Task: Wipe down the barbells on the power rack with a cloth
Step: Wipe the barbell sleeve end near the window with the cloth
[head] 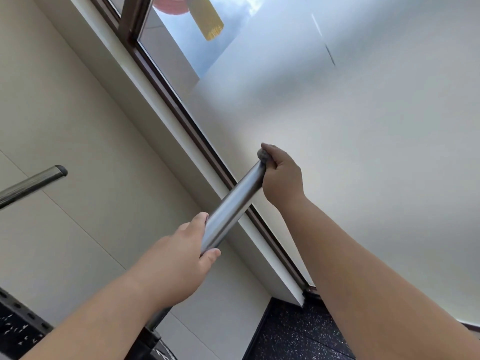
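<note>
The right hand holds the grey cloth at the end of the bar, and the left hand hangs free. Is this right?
Not fully. The head view shows the left hand gripping the bar nearer the person, not hanging free. The right hand does hold the grey cloth at the end of the bar.

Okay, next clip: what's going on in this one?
A person is wiping a barbell. The left hand grips the steel barbell sleeve to steady it, while the right hand holds a small grey cloth bunched over the sleeve's far end. A second bar end juts out on the left, untouched.
</note>
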A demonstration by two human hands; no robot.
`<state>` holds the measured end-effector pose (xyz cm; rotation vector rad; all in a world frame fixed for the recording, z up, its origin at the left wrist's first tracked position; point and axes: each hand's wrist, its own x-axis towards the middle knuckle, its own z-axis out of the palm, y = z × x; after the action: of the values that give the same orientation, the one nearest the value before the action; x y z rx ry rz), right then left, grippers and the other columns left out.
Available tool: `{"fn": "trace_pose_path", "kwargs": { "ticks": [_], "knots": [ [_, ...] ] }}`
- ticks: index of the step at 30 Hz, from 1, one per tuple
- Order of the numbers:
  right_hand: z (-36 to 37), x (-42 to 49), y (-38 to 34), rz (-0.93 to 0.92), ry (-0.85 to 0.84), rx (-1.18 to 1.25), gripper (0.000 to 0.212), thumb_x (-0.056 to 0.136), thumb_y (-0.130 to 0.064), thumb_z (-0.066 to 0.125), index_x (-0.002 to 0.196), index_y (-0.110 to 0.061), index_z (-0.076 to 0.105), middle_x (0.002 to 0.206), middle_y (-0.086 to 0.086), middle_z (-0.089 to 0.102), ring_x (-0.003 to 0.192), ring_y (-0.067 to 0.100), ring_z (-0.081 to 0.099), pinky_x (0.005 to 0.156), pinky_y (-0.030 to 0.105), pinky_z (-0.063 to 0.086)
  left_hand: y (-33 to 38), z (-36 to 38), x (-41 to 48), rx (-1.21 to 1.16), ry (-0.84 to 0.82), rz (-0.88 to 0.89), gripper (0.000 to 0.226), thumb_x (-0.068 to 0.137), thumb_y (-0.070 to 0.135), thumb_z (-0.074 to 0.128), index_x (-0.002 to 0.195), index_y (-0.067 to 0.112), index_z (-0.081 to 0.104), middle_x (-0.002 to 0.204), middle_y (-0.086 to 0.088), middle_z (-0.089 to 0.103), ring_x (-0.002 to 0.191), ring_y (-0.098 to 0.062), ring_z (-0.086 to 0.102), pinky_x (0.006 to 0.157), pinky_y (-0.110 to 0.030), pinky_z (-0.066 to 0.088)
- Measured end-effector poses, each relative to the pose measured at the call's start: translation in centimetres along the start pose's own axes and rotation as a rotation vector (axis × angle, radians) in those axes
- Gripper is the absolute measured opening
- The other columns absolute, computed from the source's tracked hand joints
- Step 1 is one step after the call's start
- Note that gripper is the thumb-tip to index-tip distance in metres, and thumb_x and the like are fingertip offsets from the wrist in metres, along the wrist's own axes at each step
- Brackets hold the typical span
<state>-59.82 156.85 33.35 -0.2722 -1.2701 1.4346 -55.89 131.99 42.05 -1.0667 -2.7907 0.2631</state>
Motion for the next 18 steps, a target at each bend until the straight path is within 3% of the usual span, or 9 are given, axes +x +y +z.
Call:
{"fn": "trace_pose_path", "kwargs": {
  "ticks": [3, 5, 7, 9, 12, 15, 18],
  "knots": [
    [0.7, -1.7, 0.3, 0.027, 0.015, 0.017, 0.041, 0.100, -0.016, 0.039, 0.131, -0.020, 0.065, 0.133, -0.007, 0.062, 0.130, 0.012, 0.054, 0.124, 0.036, 0.031, -0.1, -0.2, 0.0, 0.012, -0.001, 0.008, 0.084, 0.100, 0.056, 0.053, 0.162, 0.034, 0.002, 0.163, 0.011, 0.031, 0.141, -0.018, 0.045, 0.112, -0.032, 0.040],
    [1.4, -4.0, 0.5, -0.021, 0.018, -0.006, 0.038, 0.102, -0.014, 0.035, 0.131, -0.016, 0.059, 0.132, -0.006, 0.055, 0.127, 0.013, 0.051, 0.124, 0.036, 0.029, -0.5, -0.4, 0.3, -0.018, -0.013, 0.012, 0.087, 0.096, 0.058, 0.058, 0.161, 0.035, 0.005, 0.157, 0.011, 0.041, 0.136, -0.015, 0.049, 0.111, -0.032, 0.042],
    [1.7, -5.3, 0.6, -0.045, 0.000, -0.038, 0.041, 0.105, -0.008, 0.035, 0.140, -0.016, 0.055, 0.151, -0.002, 0.047, 0.144, 0.011, 0.039, 0.122, 0.019, 0.024, -0.9, -0.9, 0.6, -0.084, -0.072, 0.003, 0.084, 0.093, 0.059, 0.062, 0.158, 0.038, 0.014, 0.137, 0.015, 0.056, 0.117, -0.009, 0.061, 0.100, -0.031, 0.050],
    [1.6, -4.6, 0.8, -0.039, -0.004, -0.037, 0.044, 0.107, -0.008, 0.037, 0.144, -0.022, 0.055, 0.161, 0.000, 0.039, 0.151, 0.006, 0.028, 0.111, 0.001, 0.017, -1.3, -1.3, 1.0, -0.183, -0.130, -0.005, 0.064, 0.093, 0.059, 0.063, 0.146, 0.038, 0.034, 0.106, 0.016, 0.068, 0.092, -0.005, 0.070, 0.082, -0.029, 0.055],
    [1.1, -2.3, 1.1, 0.020, 0.032, -0.011, 0.049, 0.108, -0.009, 0.036, 0.151, -0.029, 0.050, 0.162, 0.001, 0.040, 0.150, 0.002, 0.026, 0.102, -0.008, 0.012, -1.5, -1.5, 1.2, -0.382, -0.170, -0.046, 0.034, 0.097, 0.056, 0.059, 0.122, 0.036, 0.047, 0.093, 0.003, 0.075, 0.078, -0.010, 0.076, 0.082, -0.037, 0.059],
    [1.5, -3.0, 0.8, 0.066, 0.086, 0.006, 0.051, 0.107, -0.008, 0.033, 0.154, -0.024, 0.044, 0.163, -0.001, 0.038, 0.152, 0.004, 0.025, 0.113, 0.001, 0.013, -1.8, -1.3, 1.3, -0.488, -0.167, -0.107, 0.029, 0.098, 0.059, 0.054, 0.112, 0.037, 0.041, 0.093, -0.004, 0.078, 0.077, -0.020, 0.077, 0.080, -0.044, 0.061],
    [3.0, -6.5, 0.3, -0.065, 0.129, -0.007, 0.053, 0.104, -0.009, 0.032, 0.155, -0.018, 0.041, 0.163, 0.001, 0.036, 0.153, 0.012, 0.027, 0.127, 0.030, 0.020, -2.0, -1.0, 1.5, -0.356, -0.048, -0.076, 0.028, 0.095, 0.063, 0.056, 0.100, 0.036, 0.048, 0.093, -0.002, 0.073, 0.081, -0.016, 0.068, 0.075, -0.036, 0.052]
  ]
}}
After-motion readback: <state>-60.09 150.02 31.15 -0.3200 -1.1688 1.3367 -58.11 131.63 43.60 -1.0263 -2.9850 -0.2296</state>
